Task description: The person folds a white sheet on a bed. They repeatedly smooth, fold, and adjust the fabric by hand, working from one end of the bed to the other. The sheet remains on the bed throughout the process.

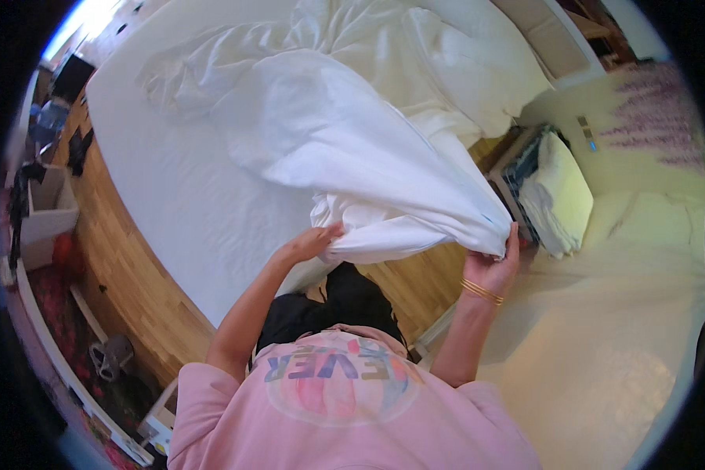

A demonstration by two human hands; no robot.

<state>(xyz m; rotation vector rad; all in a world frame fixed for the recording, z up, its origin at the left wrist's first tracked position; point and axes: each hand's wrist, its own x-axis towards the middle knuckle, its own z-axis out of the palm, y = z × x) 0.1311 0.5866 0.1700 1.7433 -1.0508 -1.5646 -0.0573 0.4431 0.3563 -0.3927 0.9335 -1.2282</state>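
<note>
A large white cloth (352,147), perhaps a duvet cover or sheet, stretches from the bed up to both of my hands. My right hand (493,264) pinches one corner of it between thumb and fingers; gold bangles circle that wrist. Lower and to the left, my left hand (314,242) grips a bunched part of the cloth's near edge, its fingertips partly lost in the folds. Beyond, the rest of the cloth lies rumpled over the bed (170,205), which has a smooth white cover.
At right stands a bedside cabinet (508,176) with folded white bedding (555,200) on it. Another pale bed surface (587,352) lies at lower right. Wooden floor (123,264) runs along the left, with a white bin (50,202) and grey slippers (111,356).
</note>
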